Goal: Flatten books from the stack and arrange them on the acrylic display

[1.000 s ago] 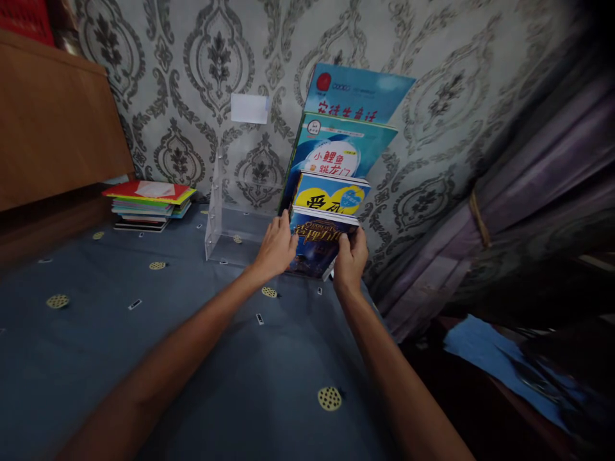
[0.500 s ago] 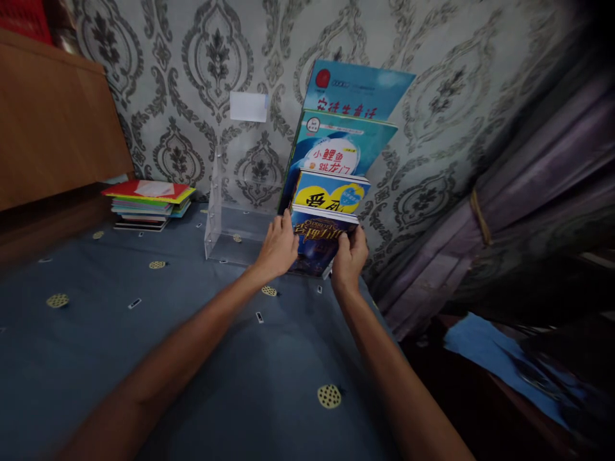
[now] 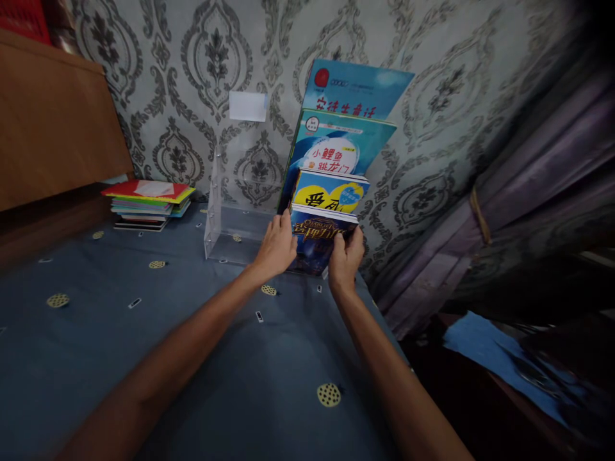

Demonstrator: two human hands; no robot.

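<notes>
1. Currently clamping the dark blue book (image 3: 314, 248) at its left edge, in the closed grip of the left hand (image 3: 277, 247).
2. Pinching its right edge in the grip of the right hand (image 3: 345, 261).
3. Holding it before the yellow-and-blue book (image 3: 329, 190) at the clear rack (image 3: 228, 244).

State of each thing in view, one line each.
Dark blue book: closed, standing, foremost.
Left hand: on its left edge.
Right hand: gripping its right edge.
Yellow-and-blue book: closed, partly covered.
Front teal book: standing.
Rear teal book: standing, partly covered.
Transparent rack: upright.
Pile: stacked flat.
Curtain: tied.
</notes>
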